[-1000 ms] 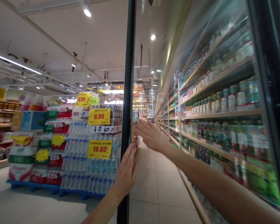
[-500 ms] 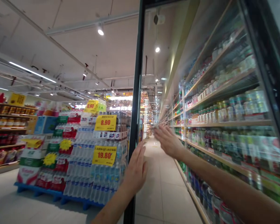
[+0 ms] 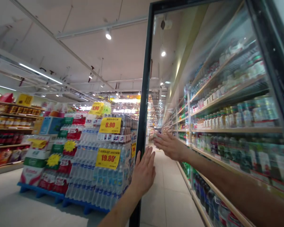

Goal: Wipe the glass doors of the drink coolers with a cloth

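A glass door (image 3: 175, 94) with a black frame (image 3: 145, 82) stands open ahead of me. My left hand (image 3: 144, 170) lies along the frame's near vertical edge, its fingers stretched upward and slightly apart. My right hand (image 3: 171, 145) is at the glass with its fingers extended to the left. Something small and greyish shows at its fingertips, too blurred to name. Whether the right palm presses on the pane cannot be made out. Through the glass, or reflected in it, appear shelves of bottles (image 3: 227, 145).
Left of the door, shrink-wrapped water bottles (image 3: 85, 176) and cartons (image 3: 34, 157) are stacked on a blue pallet (image 3: 54, 197). Yellow price signs (image 3: 110, 125) hang on the stack. Shelves of jars (image 3: 11, 121) stand further left. A tiled floor (image 3: 171, 189) shows through the door.
The view has shifted, so the door and stack sit slightly further right and lower. My left fingers are more spread. My right hand is a little lower in the picture, still by the glass.
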Available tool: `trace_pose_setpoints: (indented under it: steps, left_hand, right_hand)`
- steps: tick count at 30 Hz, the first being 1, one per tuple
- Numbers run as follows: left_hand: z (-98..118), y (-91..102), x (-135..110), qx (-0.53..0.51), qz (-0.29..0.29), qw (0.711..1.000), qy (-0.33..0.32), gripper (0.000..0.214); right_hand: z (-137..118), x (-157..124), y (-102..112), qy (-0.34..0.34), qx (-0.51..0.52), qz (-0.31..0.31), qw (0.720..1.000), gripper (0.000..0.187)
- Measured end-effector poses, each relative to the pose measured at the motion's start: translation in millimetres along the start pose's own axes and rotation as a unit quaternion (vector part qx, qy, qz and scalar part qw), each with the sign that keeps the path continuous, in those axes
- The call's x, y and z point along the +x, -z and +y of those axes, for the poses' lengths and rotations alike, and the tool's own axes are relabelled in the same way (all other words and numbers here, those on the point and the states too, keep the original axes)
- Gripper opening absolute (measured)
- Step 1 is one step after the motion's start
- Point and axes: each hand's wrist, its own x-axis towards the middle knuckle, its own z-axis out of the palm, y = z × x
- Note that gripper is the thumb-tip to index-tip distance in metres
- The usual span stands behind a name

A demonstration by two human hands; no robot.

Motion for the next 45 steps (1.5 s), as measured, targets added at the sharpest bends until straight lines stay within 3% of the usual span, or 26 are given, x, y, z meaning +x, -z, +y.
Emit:
trace_pose_setpoints:
  steps: [4, 6, 9, 10, 13, 14, 15, 18, 20, 23, 25, 29, 30, 32, 34, 36, 37, 40, 42, 45]
  left_hand:
    - [1, -1.9, 23, 0.014, -0.019, 0.999, -0.024, 0.052]
    - [1, -3.6, 38, 0.013, -0.031, 0.999, -0.012, 0.054]
    - [-1, -7.1, 53, 0.012, -0.048, 0.999, 0.008, 0.056]
    - [-2, -8.3, 55, 0.010, -0.050, 0.999, 0.008, 0.056]
    - [-2, -10.8, 56, 0.008, -0.053, 0.999, 0.011, 0.056]
    - [-2, -11.2, 56, 0.010, -0.054, 0.998, 0.015, 0.056]
    - [-1, -11.4, 56, 0.012, -0.053, 0.998, 0.019, 0.056]
    - [1, -11.8, 57, 0.012, -0.052, 0.998, 0.023, 0.058]
    - [1, -12.4, 59, 0.006, -0.057, 0.998, 0.018, 0.064]
    - [1, -14.3, 60, 0.002, -0.072, 0.997, 0.012, 0.070]
    - [0, -16.4, 59, 0.002, -0.075, 0.997, 0.010, 0.072]
    - [0, -21.0, 58, -0.003, -0.072, 0.997, 0.018, 0.073]
    - [1, -21.9, 58, -0.005, -0.073, 0.997, 0.022, 0.073]
    - [3, -23.2, 59, -0.010, -0.074, 0.997, 0.026, 0.072]
    - [5, -24.2, 60, -0.014, -0.074, 0.997, 0.030, 0.071]
    - [6, -25.3, 61, -0.019, -0.070, 0.997, 0.035, 0.072]
    - [7, -26.0, 61, -0.021, -0.066, 0.997, 0.038, 0.074]
    - [7, -28.6, 61, -0.027, -0.049, 0.998, 0.040, 0.078]
    - [7, -30.1, 60, -0.027, -0.045, 0.998, 0.038, 0.079]
    - [8, -31.4, 59, -0.025, -0.046, 0.998, 0.041, 0.082]
  right_hand:
    - [32, -9, 7, -0.193, -0.058, 0.055, 0.978, 0.048]
    - [44, -17, 11, -0.193, -0.067, 0.047, 0.978, 0.046]
    - [54, -37, 13, -0.139, -0.065, 0.035, 0.988, 0.042]
    - [58, -43, 14, -0.163, -0.073, 0.053, 0.982, 0.042]
    - [61, -49, 12, -0.327, -0.114, 0.149, 0.926, 0.045]
    - [58, -46, 10, -0.353, -0.120, 0.169, 0.912, 0.046]
    - [54, -43, 8, -0.355, -0.120, 0.174, 0.911, 0.045]
    - [42, -34, 5, -0.246, -0.102, 0.116, 0.957, 0.041]
    - [44, -33, 8, -0.243, -0.106, 0.089, 0.960, 0.041]
    - [59, -41, 17, -0.387, -0.128, 0.122, 0.905, 0.042]
    - [62, -48, 19, -0.427, -0.137, 0.143, 0.882, 0.043]
    - [53, -63, 12, -0.285, -0.127, 0.082, 0.946, 0.042]
    - [54, -67, 12, -0.271, -0.128, 0.073, 0.951, 0.042]
    - [63, -79, 15, -0.320, -0.144, 0.084, 0.933, 0.042]
    - [75, -92, 22, -0.418, -0.166, 0.121, 0.885, 0.044]
    - [79, -108, 26, -0.463, -0.182, 0.144, 0.855, 0.045]
    - [76, -116, 27, -0.455, -0.183, 0.142, 0.860, 0.045]
    - [57, -140, 22, -0.330, -0.156, 0.075, 0.928, 0.044]
    - [47, -154, 20, -0.299, -0.159, 0.068, 0.938, 0.045]
    - [45, -165, 20, -0.420, -0.202, 0.134, 0.875, 0.047]
